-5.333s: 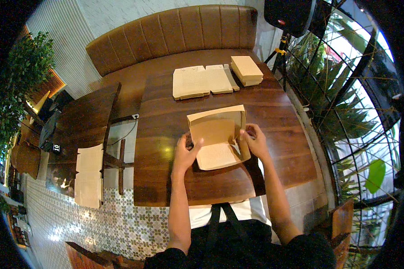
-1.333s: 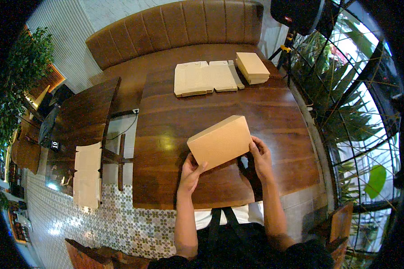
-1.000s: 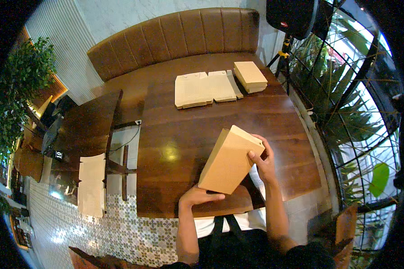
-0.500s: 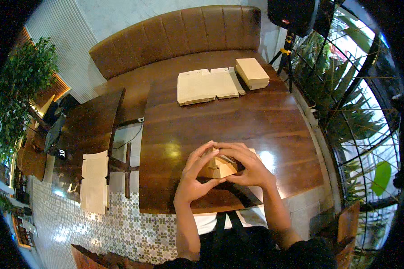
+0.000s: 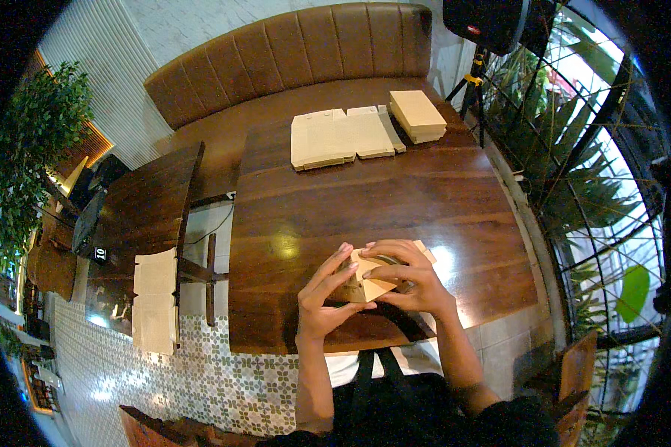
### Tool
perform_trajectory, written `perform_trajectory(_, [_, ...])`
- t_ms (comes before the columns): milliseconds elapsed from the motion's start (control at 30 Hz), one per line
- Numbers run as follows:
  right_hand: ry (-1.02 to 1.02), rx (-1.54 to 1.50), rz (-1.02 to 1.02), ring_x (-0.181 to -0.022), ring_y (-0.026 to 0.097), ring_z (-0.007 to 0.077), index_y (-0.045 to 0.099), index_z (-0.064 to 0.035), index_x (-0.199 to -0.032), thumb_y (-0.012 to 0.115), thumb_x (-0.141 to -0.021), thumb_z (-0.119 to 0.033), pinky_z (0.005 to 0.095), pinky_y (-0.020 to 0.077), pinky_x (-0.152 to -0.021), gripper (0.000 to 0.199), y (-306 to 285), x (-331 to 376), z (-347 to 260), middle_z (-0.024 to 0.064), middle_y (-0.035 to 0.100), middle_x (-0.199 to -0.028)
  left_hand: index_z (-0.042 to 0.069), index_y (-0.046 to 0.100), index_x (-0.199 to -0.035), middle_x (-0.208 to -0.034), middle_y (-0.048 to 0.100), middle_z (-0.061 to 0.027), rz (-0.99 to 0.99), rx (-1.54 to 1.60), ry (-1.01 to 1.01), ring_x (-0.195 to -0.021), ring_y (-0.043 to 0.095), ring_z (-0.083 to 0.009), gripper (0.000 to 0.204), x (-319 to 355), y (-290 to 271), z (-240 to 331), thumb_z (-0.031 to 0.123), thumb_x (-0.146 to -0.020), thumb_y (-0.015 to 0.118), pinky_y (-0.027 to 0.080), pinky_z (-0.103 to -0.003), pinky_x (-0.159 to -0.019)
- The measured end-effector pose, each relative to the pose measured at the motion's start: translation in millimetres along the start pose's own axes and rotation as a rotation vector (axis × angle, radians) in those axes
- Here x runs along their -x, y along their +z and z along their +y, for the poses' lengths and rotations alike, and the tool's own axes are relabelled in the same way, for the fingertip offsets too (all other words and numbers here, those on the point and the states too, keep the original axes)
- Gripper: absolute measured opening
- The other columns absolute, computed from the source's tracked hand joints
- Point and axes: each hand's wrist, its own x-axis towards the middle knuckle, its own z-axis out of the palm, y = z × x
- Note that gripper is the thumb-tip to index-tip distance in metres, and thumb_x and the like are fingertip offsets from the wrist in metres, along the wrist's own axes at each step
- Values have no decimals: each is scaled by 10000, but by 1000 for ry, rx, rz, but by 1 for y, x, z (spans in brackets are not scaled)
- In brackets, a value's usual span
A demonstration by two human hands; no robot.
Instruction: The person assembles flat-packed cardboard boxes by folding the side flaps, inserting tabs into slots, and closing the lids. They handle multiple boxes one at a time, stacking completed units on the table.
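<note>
Black speaker [image 5: 486, 24] on tripod [image 5: 474, 77], beside brown bench [image 5: 291, 65].

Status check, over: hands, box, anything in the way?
Left hand and right hand gripping cardboard box. Box partly hidden between them, near side of table. Flat cardboard and tan carton beyond, apart from both hands.

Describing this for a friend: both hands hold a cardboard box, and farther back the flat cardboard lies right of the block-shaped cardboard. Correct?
No: the head view shows the flat cardboard left of the block-shaped cardboard. The rest stands.
</note>
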Motion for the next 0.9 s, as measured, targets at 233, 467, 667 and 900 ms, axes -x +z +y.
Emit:
perform_trajectory(233, [-24,-52,71,-1322,585,355,797,-183,-1134,862,-733,-265,513,434,-1096,414,0,7,5,88,660,-1402,119,739,-1307,-1478,608,-166,-94,-117,18,-1374,581,-353,743,0,-6,4,139,-596,953,469,-452,-1152])
perform_trajectory(467, [-42,-51,60,-1309,595,344,809,-210,-1149,856,-703,-244,500,437,-1096,450,1,6,6,81,666,-1389,156,748,-1303,-1472,622,-132,-121,-124,-12,-1369,586,-343,714,-4,-11,11,100,-607,899,480,-438,-1141])
perform_trajectory(667, [-38,-36,77,-1285,608,323,811,-212,-1164,870,-716,-240,484,457,-1087,453,4,8,9,69,690,-1343,115,751,-1283,-1448,629,-135,-92,-56,-26,-1343,601,-341,654,-3,-10,8,91,-647,905,493,-445,-1128])
perform_trajectory(900, [-50,-57,107,-1192,644,299,819,-174,-1139,877,-742,-276,463,475,-1060,414,4,4,5,36,735,-1197,108,763,-1212,-1403,662,-146,-101,-48,-21,-1301,637,-331,578,-4,-12,7,101,-648,890,518,-438,-1094])
